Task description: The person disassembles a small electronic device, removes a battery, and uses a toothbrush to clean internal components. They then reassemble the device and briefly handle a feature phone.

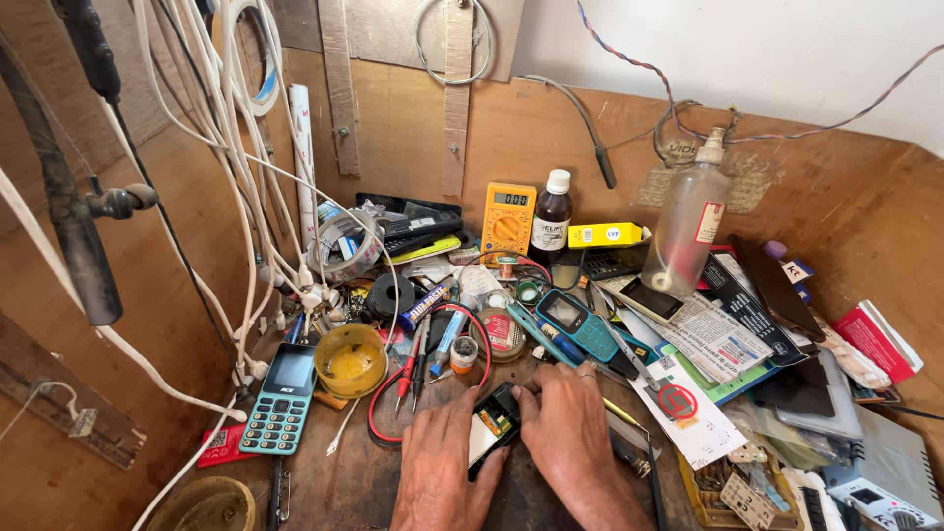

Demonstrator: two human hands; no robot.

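Note:
A small opened phone (pixel 494 425) with its circuit board showing lies on the wooden bench at the bottom centre. My left hand (pixel 440 462) grips its left side with the thumb on its edge. My right hand (pixel 572 438) holds its right side, fingertips pressed against the top corner. Red and black multimeter probes (pixel 413 366) with their leads lie just beyond my left hand. A blue keypad phone (pixel 577 323) sits behind my right hand.
A teal keypad phone (pixel 281 397) and a yellow bowl (pixel 350 359) lie at the left. A yellow multimeter (pixel 507 222), a brown bottle (pixel 551 215) and a clear plastic bottle (pixel 687 224) stand at the back. Papers, boxes and cables crowd the right side; white cables hang at the left.

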